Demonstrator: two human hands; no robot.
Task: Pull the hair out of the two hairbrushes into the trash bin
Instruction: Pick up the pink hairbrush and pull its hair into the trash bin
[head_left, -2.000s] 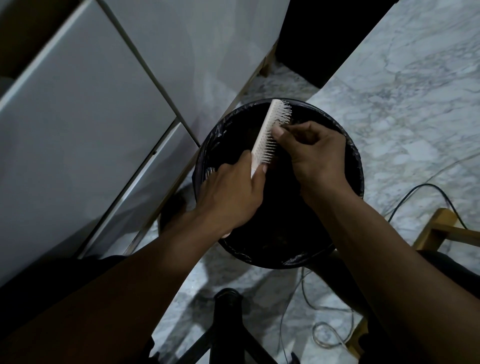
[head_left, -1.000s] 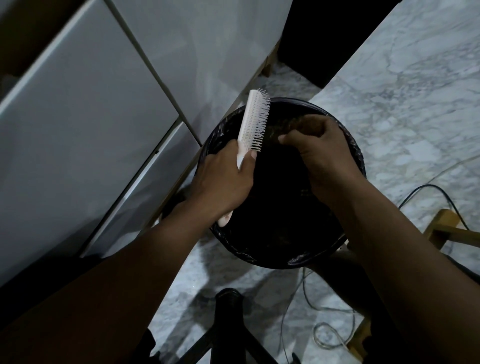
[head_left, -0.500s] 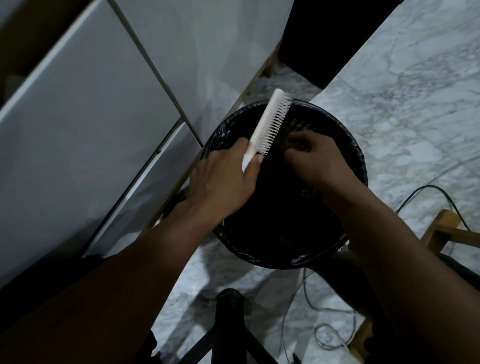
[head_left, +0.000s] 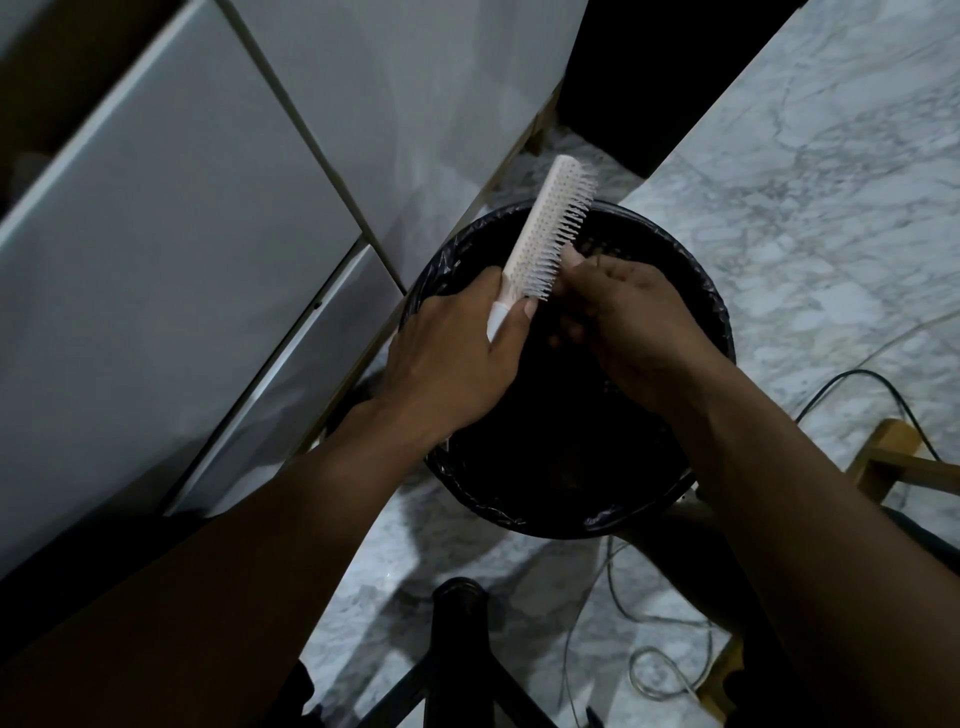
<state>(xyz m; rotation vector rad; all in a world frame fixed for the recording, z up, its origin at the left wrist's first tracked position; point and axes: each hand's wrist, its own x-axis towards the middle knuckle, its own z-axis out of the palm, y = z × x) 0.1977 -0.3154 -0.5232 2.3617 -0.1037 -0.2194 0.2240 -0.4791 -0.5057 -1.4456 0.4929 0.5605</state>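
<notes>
A white hairbrush (head_left: 550, 228) is held tilted over the round black trash bin (head_left: 719, 312), which is lined with a black bag. My left hand (head_left: 457, 364) is closed around the brush's handle, bristles facing right. My right hand (head_left: 628, 322) is beside the bristles, its fingertips pinched against the lower rows. Any hair between the fingers is too dark to make out. Only one hairbrush is in view.
White cabinet doors (head_left: 208, 218) stand to the left of the bin. The floor is grey-white marble (head_left: 805, 156). A black stool leg (head_left: 462, 634) rises at the bottom centre. Cables (head_left: 654, 670) lie on the floor, and a wooden frame (head_left: 893, 457) is at the right.
My right hand has come up from inside the bin back to the brush's bristles. My left hand has kept hold of the handle, shifting the brush slightly.
</notes>
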